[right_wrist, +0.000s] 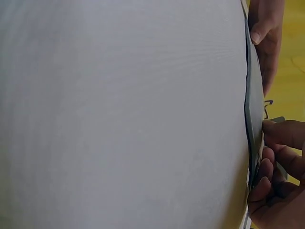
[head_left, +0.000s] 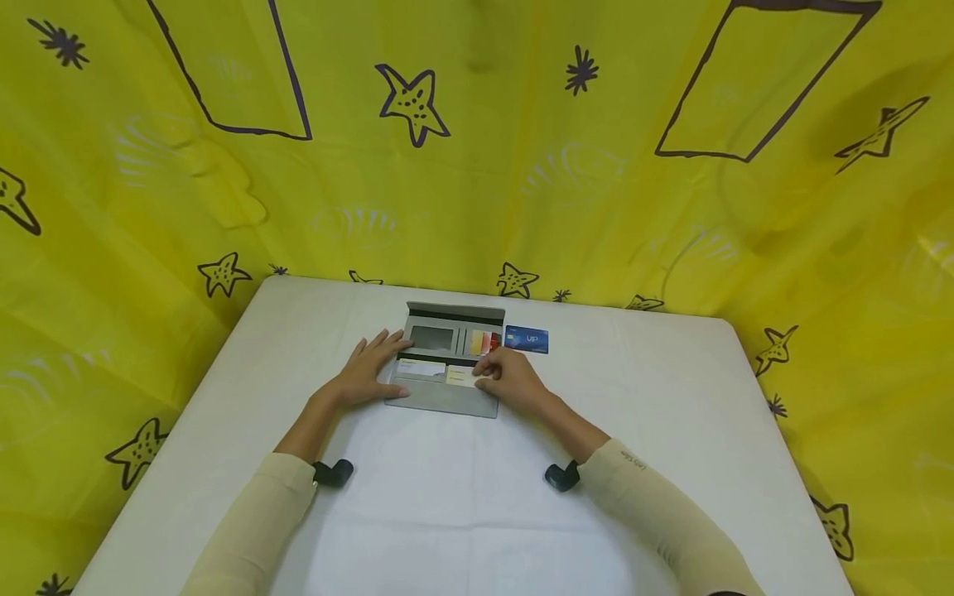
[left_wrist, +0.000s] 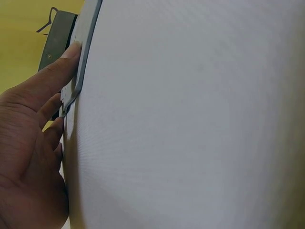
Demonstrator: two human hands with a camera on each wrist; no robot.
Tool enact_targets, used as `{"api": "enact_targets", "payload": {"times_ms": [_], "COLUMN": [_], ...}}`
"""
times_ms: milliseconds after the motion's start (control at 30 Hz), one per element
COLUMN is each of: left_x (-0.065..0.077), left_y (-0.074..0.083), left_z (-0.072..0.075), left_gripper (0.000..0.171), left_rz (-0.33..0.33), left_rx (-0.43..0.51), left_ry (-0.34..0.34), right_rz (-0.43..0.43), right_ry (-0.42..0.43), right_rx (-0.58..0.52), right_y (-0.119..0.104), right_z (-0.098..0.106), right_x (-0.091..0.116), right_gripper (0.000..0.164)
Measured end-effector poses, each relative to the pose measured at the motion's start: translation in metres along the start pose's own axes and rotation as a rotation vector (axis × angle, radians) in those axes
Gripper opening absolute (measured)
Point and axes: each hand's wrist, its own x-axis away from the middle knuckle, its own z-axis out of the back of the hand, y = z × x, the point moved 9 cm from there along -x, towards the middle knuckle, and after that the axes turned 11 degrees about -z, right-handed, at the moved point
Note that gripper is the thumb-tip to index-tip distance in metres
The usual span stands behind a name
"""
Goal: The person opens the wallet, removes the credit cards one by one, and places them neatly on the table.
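A grey wallet (head_left: 440,400) lies unfolded on the table, with cards in its slots. My left hand (head_left: 365,370) rests on its left edge, fingers spread and thumb along the lower flap. That thumb (left_wrist: 71,51) lies flat on the flap in the left wrist view. At the wallet's right side my right hand (head_left: 516,379) pinches the right end of a cream card (head_left: 458,377), thumb and fingers curled in. A white card (head_left: 421,368) sits in the slot left of it. Above, yellow and red cards (head_left: 480,342) fill another slot beside a dark window pocket (head_left: 432,338).
A blue VIP card (head_left: 527,339) lies on the table just right of the wallet. The white-covered table (head_left: 641,389) ends at a yellow patterned curtain (head_left: 477,182) behind. Black wrist devices (head_left: 334,473) sit at both sleeve cuffs.
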Motion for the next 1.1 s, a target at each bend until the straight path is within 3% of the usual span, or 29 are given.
{"api": "enact_targets", "payload": {"times_ms": [667,1100], "left_x": [0.001,0.001], "left_y": [0.0,0.002], "left_z": [0.0,0.001], "left_gripper": [0.087,0.087], "left_rz": [-0.012,-0.013], "left_rx": [0.004,0.016], "left_ry": [0.008,0.011], "right_rz": [-0.103,-0.118], "right_ry": [-0.103,-0.127], "right_rx": [0.048,0.067], "right_y": [-0.007,-0.007], "right_z": [-0.011,-0.014], "right_x": [-0.006,-0.009], "right_gripper": [0.003,0.004]}}
